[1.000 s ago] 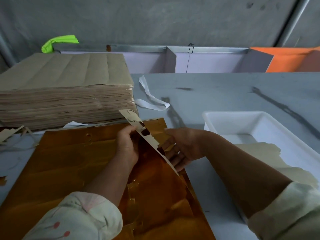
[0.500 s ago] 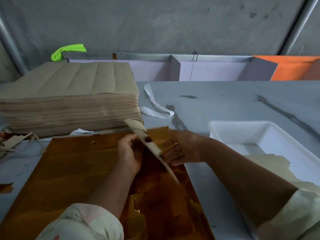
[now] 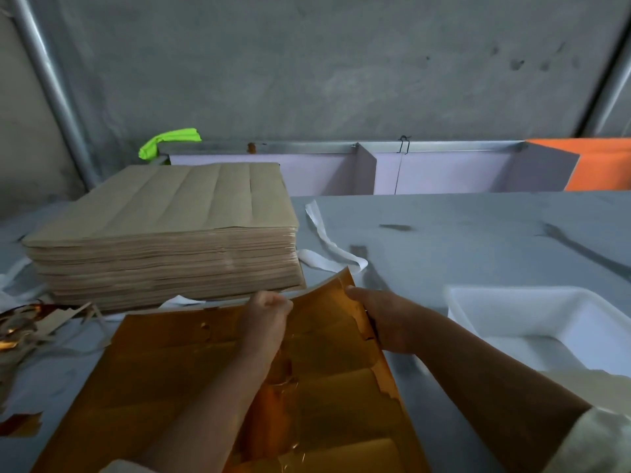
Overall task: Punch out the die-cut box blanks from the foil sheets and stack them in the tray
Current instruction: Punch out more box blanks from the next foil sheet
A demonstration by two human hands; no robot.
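One glossy gold foil sheet [image 3: 164, 370] lies on the grey desk [image 3: 461, 233]. The left hand [image 3: 266, 319] grip seems to pinch its far edge. The right hand [image 3: 382, 320] grip clamps the lifted corner. One white plastic tray [image 3: 529, 312] sits at three o'clock and one tall brown card stack [image 3: 164, 233] at ten.

The narrow pale card strip with die-cut holes, which stood on edge between the hands a second ago, no longer shows. The left hand [image 3: 266, 319], which had held that strip from the left, is now closed in a fist on the far edge of the shiny gold foil sheet [image 3: 170, 370]. The right hand [image 3: 382, 319], earlier with fingers spread behind the strip, now grips the sheet's ragged right edge. The sheet's far right corner, lying low before, now curls up off the grey table [image 3: 478, 240]. The view has tipped upward, taking in more of the grey concrete wall [image 3: 341, 80]
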